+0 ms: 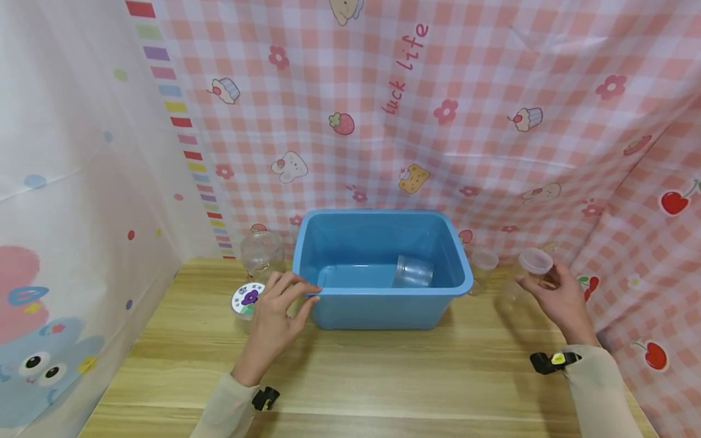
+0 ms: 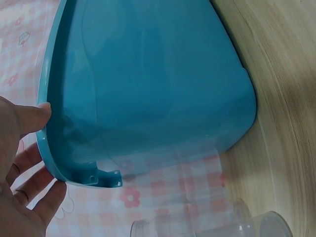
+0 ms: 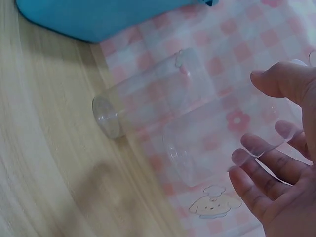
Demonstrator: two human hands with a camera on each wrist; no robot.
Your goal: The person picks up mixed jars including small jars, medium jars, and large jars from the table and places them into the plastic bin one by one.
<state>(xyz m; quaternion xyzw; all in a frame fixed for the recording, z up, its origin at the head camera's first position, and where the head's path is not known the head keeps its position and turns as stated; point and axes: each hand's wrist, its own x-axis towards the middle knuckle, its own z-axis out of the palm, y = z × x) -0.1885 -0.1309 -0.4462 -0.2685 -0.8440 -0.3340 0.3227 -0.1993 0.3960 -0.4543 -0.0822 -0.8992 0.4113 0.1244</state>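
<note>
My left hand (image 1: 279,319) pinches the front left corner of the blue tub's rim, with the thumb on one side and fingers on the other in the left wrist view. Inside the blue tub (image 1: 383,311), a clear plastic jar (image 1: 413,272) lies on its side. To the right, my right hand (image 1: 564,301) grips a clear jar with a pale lid (image 1: 535,260). Its base stands out against the cloth in the right wrist view, seemingly above the table. Another clear lidded jar (image 3: 148,94) stands between that jar and the tub.
Left of the tub are a clear jar (image 1: 261,252) and a jar with a flower-printed lid (image 1: 246,299), partly behind my left hand. The wooden table (image 1: 372,377) meets a pink checked cloth (image 1: 378,146) at the back and right; a white patterned cloth (image 1: 71,182) hangs on the left.
</note>
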